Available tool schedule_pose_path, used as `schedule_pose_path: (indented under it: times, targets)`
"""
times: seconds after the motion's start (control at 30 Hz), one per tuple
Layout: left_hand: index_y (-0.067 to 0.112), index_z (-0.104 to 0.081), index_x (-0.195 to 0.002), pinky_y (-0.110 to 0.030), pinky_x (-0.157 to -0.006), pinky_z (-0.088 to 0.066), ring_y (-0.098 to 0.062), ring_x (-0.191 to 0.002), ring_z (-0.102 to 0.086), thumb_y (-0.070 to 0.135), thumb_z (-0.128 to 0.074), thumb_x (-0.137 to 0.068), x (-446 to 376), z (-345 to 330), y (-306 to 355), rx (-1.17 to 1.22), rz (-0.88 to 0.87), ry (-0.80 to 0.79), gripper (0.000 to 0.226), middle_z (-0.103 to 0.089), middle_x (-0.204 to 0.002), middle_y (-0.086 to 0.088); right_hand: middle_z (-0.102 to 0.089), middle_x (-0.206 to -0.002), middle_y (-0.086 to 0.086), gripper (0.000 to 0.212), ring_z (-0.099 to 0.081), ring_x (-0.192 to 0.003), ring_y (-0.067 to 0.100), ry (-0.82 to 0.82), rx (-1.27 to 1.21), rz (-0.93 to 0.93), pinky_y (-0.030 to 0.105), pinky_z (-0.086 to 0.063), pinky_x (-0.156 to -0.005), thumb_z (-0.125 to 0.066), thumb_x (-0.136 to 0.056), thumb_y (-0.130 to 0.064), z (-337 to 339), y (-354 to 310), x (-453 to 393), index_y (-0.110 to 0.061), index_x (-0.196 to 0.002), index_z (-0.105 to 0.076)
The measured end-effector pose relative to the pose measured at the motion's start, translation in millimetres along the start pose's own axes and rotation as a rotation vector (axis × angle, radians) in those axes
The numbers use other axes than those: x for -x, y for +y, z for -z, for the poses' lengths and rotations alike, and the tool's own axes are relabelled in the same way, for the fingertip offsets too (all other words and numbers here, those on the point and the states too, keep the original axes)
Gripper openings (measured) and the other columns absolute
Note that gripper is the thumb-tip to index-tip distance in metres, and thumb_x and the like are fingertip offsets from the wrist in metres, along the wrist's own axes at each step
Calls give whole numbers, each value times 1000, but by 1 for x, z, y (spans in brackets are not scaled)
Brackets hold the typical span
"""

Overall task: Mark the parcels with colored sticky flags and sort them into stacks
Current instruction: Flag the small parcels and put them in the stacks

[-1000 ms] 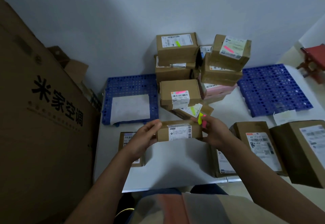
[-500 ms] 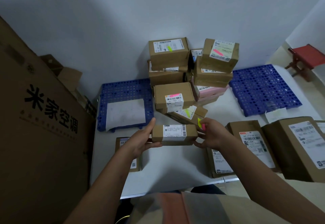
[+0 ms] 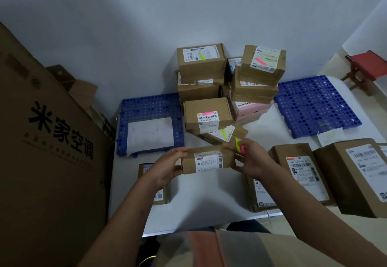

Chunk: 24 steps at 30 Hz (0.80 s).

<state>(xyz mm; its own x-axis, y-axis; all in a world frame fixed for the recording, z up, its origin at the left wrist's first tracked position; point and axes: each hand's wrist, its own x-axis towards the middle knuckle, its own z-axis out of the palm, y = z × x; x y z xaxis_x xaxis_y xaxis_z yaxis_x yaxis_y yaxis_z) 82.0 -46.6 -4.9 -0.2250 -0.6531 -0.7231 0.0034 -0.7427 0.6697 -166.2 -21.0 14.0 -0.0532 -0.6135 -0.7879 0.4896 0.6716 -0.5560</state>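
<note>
Both hands lift a small brown parcel [image 3: 208,160] above the white worktop [image 3: 201,199], just in front of the flagged stacks [image 3: 209,107], its label facing up, likely for reading and flagging. The left hand [image 3: 165,169] has its grip wrapped round the parcel's left end; the right hand [image 3: 251,160] steadies the other end while pinching yellow and pink sticky flags [image 3: 239,146], kept ready to apply
</note>
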Motion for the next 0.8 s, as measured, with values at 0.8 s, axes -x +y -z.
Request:
schedule_pose_path:
  times: [0.8]
  targets:
    - [19, -48, -112, -38, -80, -55, -25, -89, -56, 10, -69, -81, -3, 117, -112, -30, 76, 821, 39, -38, -130, -13, -74, -104, 8, 15, -65, -103, 19, -77, 271, -68, 31, -51, -80, -58, -95, -14, -83, 67, -29, -12, -109, -63]
